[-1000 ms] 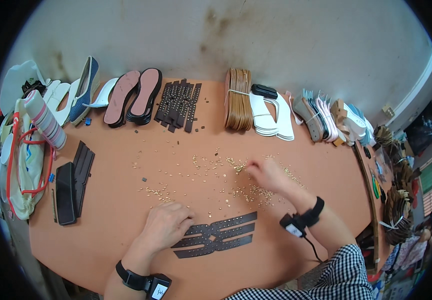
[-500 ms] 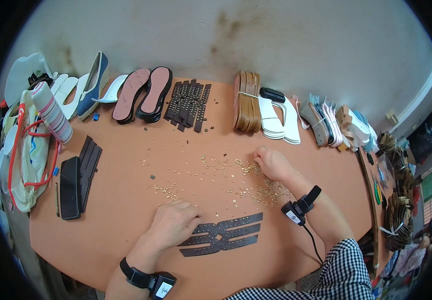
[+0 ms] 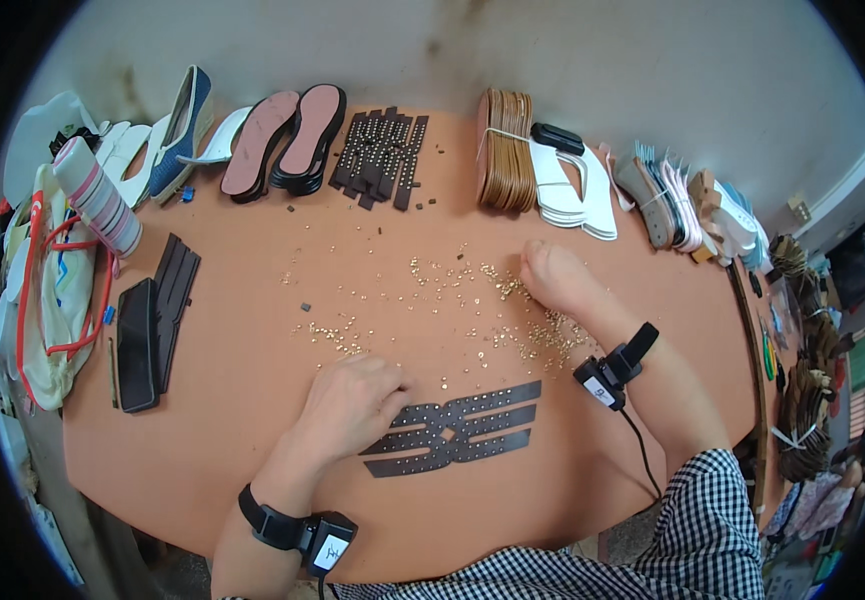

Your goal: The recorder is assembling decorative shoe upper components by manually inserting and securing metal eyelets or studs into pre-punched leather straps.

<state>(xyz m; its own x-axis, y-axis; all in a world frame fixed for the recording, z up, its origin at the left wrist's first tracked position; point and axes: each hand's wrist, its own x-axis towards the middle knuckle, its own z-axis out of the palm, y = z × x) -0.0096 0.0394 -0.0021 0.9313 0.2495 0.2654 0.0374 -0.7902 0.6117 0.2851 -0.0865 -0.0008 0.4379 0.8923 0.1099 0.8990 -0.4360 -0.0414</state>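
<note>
A dark strap piece, cut into several bands and dotted with small metal studs, lies flat near the table's front. My left hand rests at its left end, fingers curled and thumb close to the upper band; whatever they hold is hidden. Farther right, my right hand is closed in a pinch at the edge of the scattered gold-coloured studs. Its fingertips point away from me, so I cannot make out what is between them. A smaller group of studs lies just beyond my left hand.
Studded dark strips are stacked at the back, beside pink-topped soles. Bundled brown insoles and white cutouts stand back right. At left are a black phone-like slab, plain dark strips and a striped roll.
The view has tipped downward, so the table and everything on it sit higher in the picture. Both hands stay at nearly the same places on the table, still closed.
</note>
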